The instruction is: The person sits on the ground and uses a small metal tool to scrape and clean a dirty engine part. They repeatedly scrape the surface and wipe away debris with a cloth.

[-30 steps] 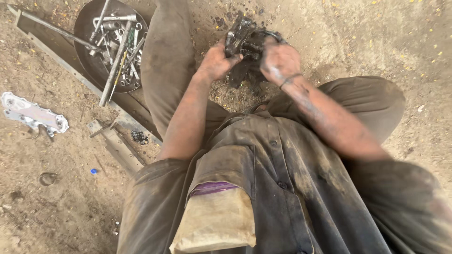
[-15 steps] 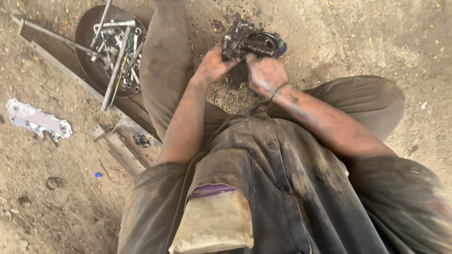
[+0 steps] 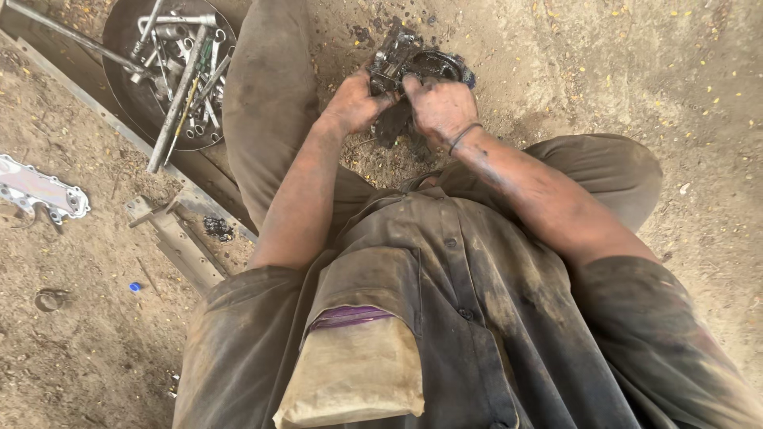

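**Both hands shift upward on the greasy part**

Since the earlier frame, both hands have crept toward the far edge of view, with the engine part turned slightly. The left hand (image 3: 354, 103) clamps its fingers around the near-left side of the greasy engine part (image 3: 413, 75); the right hand (image 3: 441, 107) grips its right side, a band round the wrist. That part sits above the dirt ground (image 3: 636, 95), between the person's knees, at far centre. Far left, a round metal pan (image 3: 127, 48) holds wrenches (image 3: 187, 75). A flat silver gasket plate (image 3: 40, 189) lies at the left, well apart.
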